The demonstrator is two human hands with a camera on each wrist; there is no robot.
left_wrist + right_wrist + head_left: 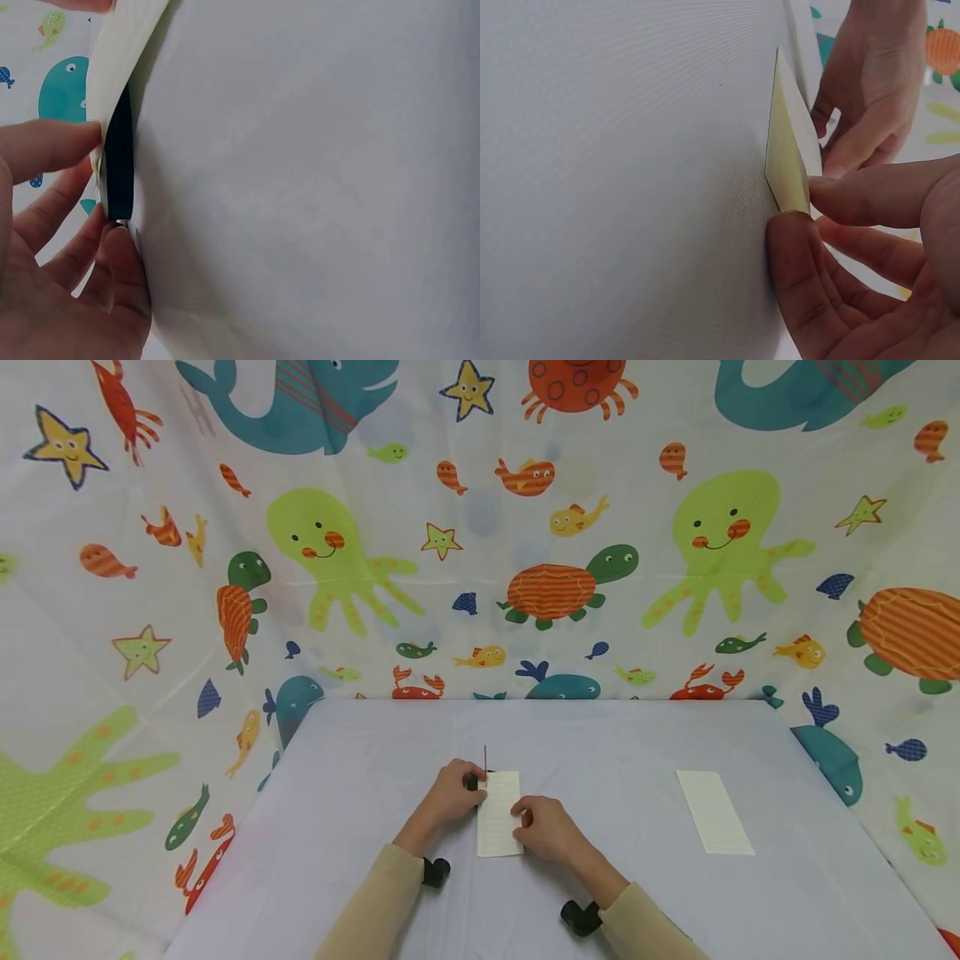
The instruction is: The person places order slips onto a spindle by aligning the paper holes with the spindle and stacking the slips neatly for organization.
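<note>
Cream lined paper (498, 825) sits between the hands: my right hand (552, 829) pinches its nearest edge, my left hand (451, 791) pinches the opposite edge, a dark bar (120, 169) beside its fingers. I'd grip lightly, keeping edges level.

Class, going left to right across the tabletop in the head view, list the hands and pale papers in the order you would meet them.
Left hand, lined paper between the hands, right hand, separate paper on the right.
</note>
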